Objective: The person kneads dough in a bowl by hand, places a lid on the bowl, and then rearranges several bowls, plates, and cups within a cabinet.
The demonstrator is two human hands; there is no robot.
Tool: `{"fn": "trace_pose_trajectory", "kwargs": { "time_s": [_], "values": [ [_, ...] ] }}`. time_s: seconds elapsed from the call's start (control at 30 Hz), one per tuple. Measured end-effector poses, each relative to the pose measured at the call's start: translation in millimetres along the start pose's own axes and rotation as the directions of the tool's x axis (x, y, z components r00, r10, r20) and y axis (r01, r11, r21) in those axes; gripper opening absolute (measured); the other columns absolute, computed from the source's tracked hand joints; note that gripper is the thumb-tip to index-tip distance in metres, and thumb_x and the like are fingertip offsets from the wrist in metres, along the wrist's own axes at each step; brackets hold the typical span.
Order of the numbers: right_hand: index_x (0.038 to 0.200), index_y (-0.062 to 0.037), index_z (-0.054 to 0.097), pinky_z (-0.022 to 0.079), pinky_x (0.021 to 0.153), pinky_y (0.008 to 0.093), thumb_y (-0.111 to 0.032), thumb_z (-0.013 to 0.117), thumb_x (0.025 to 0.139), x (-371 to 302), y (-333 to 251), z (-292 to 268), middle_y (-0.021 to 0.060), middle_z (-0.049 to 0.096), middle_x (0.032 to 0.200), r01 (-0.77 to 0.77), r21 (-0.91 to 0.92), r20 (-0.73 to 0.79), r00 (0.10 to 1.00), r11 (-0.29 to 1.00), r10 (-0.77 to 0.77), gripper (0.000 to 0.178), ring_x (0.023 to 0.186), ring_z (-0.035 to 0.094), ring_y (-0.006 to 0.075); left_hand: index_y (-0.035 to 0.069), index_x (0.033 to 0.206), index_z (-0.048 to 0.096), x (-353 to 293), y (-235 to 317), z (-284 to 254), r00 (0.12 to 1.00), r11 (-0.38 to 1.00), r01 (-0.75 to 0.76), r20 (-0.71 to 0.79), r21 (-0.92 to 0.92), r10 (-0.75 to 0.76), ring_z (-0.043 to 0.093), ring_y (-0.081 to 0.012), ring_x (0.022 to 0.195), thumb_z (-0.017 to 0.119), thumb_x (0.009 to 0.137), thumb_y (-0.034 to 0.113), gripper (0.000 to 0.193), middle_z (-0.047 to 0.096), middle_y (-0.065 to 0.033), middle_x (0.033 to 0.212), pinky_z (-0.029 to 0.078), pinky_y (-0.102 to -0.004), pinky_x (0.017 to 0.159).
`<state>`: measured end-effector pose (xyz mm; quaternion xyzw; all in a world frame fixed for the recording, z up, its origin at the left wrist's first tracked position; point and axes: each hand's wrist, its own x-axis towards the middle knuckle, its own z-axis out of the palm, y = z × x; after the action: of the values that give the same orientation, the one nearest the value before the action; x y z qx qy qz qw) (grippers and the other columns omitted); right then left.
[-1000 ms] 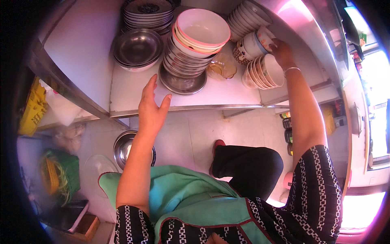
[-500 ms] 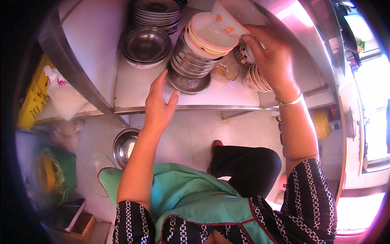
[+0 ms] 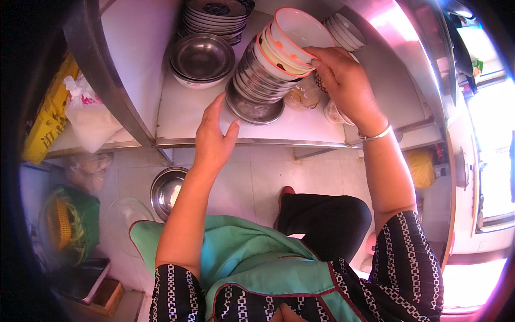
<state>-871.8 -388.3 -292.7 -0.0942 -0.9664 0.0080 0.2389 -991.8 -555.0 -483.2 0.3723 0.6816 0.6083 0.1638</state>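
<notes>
A white bowl with an orange rim and orange motifs (image 3: 301,33) sits tilted on top of a tall stack. My right hand (image 3: 343,80) pinches its rim from the right, thumb and fingers closed. Below it the stack holds more orange-rimmed bowls, then several metal bowls (image 3: 258,80), with a wider metal bowl (image 3: 255,110) at the bottom on the shelf. Just left of that bottom bowl my left hand (image 3: 213,134) is held up, fingers and thumb apart, holding nothing. I cannot tell whether its fingertips touch the stack.
Left of the stack stand a dark metal bowl (image 3: 202,56) and a pile of plates (image 3: 214,21). Glassware (image 3: 304,95) and white bowls (image 3: 346,31) are to the right. The metal shelf edge (image 3: 252,141) runs in front. A steel basin (image 3: 166,190) is on the floor.
My right hand has lowered the orange-rimmed bowl leftward onto the stack, uncovering the white bowls behind. My left hand stays beside the stack, nearly unmoved. The whole view has shifted slightly.
</notes>
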Motion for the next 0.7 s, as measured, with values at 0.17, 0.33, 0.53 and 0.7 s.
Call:
{"fn": "trace_pose_trajectory", "kwargs": {
  "time_s": [0.17,0.33,0.53,0.7],
  "values": [
    [0.106,-0.0058,0.062,0.048,0.079,0.0375,-0.007,0.059,0.084,-0.6,4.0,-3.6,0.0155,0.064,0.094,-0.040,0.052,0.032,0.999,0.998,0.039,0.023,0.090,0.061,0.0320,0.008,0.138,0.037,0.2,-8.4,9.8,0.999,0.999,0.036,0.033,0.009,-0.036,0.051,-0.0267,0.117,0.064,0.080,0.007,0.063,0.047,-0.0162,0.132,0.043,-0.0376,0.097],
    [0.109,-0.0066,0.062,0.048,0.082,0.0371,-0.008,0.061,0.083,0.2,2.7,-4.5,0.0153,0.065,0.097,-0.020,0.039,0.018,1.000,0.999,0.020,0.027,0.093,0.060,0.0317,0.007,0.136,0.037,-1.9,-8.0,12.6,0.998,0.998,0.040,0.049,0.043,-0.042,0.053,-0.0302,0.112,0.065,0.079,0.010,0.064,0.048,-0.0176,0.130,0.044,-0.0382,0.094],
    [0.113,-0.0068,0.061,0.046,0.087,0.0377,-0.009,0.063,0.080,-6.3,1.8,-7.5,0.0144,0.064,0.102,-0.048,0.045,0.000,0.999,0.998,0.048,0.033,0.098,0.058,0.0319,0.006,0.136,0.037,-0.9,-7.8,14.7,0.997,0.997,0.042,0.054,0.067,-0.046,0.050,-0.0333,0.116,0.065,0.078,0.012,0.064,0.047,-0.0184,0.130,0.041,-0.0393,0.096],
    [0.108,-0.0030,0.061,0.049,0.081,0.0332,-0.008,0.060,0.084,-19.1,5.4,-0.2,0.0136,0.065,0.102,-0.161,0.146,-0.268,0.943,0.976,0.196,0.024,0.091,0.063,0.0248,0.004,0.136,0.036,3.5,-6.7,14.1,0.996,0.980,-0.085,-0.016,0.181,0.089,0.046,-0.0361,0.120,0.066,0.078,0.013,0.066,0.045,-0.0202,0.132,0.039,-0.0401,0.099]
  ]
}}
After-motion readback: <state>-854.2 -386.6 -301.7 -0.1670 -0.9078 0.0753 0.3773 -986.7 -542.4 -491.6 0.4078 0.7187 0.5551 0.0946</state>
